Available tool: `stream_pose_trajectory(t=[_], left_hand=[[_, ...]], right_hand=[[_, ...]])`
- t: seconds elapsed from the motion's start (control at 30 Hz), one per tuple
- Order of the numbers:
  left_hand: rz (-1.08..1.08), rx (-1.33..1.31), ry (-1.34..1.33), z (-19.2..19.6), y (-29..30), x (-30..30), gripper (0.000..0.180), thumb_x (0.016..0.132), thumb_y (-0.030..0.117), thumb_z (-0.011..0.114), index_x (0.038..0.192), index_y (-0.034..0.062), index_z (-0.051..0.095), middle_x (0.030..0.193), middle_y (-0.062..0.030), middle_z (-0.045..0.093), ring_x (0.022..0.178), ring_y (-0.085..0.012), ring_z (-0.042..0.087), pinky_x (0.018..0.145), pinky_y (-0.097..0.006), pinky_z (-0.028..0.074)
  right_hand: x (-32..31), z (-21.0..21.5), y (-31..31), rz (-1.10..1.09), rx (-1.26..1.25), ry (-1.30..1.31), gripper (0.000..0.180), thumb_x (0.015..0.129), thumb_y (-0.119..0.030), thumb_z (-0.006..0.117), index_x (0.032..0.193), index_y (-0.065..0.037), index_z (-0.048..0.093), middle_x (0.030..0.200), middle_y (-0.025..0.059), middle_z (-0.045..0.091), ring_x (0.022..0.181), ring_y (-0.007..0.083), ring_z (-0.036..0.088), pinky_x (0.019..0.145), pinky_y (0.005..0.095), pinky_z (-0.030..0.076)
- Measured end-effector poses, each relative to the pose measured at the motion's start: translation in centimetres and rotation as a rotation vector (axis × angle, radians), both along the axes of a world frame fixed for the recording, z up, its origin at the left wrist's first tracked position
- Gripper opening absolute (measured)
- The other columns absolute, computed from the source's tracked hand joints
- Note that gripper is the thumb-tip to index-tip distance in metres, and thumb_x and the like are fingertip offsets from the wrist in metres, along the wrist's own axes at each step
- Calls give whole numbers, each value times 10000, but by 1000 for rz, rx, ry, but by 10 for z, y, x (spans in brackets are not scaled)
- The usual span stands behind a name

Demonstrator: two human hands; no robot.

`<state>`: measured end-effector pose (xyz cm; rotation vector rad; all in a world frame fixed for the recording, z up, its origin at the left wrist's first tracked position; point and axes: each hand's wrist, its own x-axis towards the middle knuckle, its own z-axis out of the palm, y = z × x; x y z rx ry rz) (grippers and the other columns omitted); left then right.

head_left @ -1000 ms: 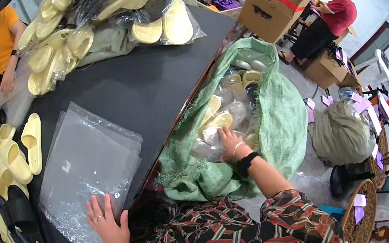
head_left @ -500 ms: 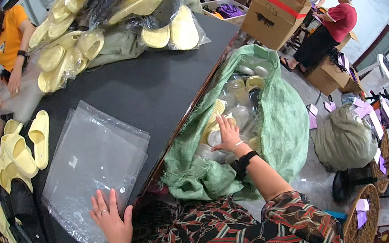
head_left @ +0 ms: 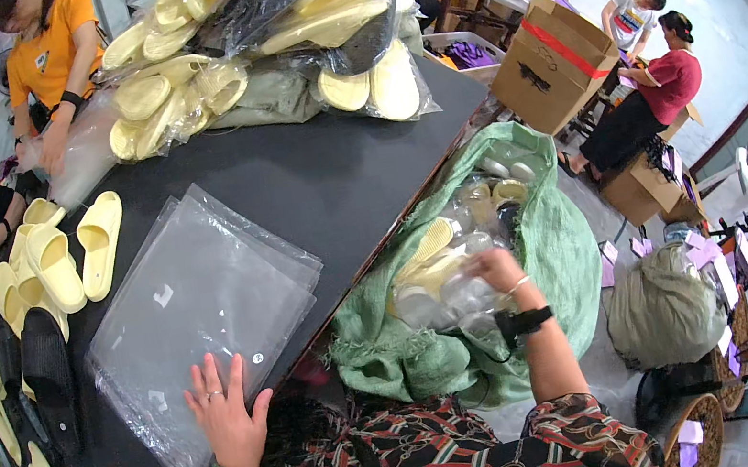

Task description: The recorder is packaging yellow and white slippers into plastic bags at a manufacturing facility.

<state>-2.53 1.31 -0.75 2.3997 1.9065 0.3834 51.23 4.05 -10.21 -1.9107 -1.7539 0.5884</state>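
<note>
We have barely begun: the stack of clear flat plastic bags (head_left: 201,308) lies unfilled on the dark table (head_left: 328,182), and the green woven sack (head_left: 551,255) beside it looks well stocked with wrapped pale yellow foam slippers (head_left: 438,272). Our left hand (head_left: 226,418) rests flat, fingers spread, on the bags. Our right hand (head_left: 496,271) reaches into the sack, curled around a wrapped pair.
</note>
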Motion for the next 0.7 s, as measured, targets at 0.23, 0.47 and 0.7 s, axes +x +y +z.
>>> stream_pose_trajectory(t=[0.23,0.47,0.7], left_hand=[[12,-19,-2,-2,3,1,624,892,455,641,1439,190,497,1573,-175,313,1435,-432,271,1129,-658,182],[13,61,-34,-4,2,-2,629,853,488,675,1399,204,542,1502,-202,402,1390,-450,340,1109,-674,222],[45,24,-41,-6,-2,-3,636,868,547,643,1419,258,514,1530,-169,374,1415,-429,311,1112,-675,213]], right_hand=[[9,196,13,46,253,258,116,882,-13,695,995,-6,717,909,22,708,853,89,629,747,263,511],[-78,354,82,265,469,134,147,862,19,673,1009,19,681,910,10,692,842,76,610,790,244,506],[-210,404,174,315,922,-250,233,793,-134,758,858,10,586,650,80,470,612,134,430,586,286,417]])
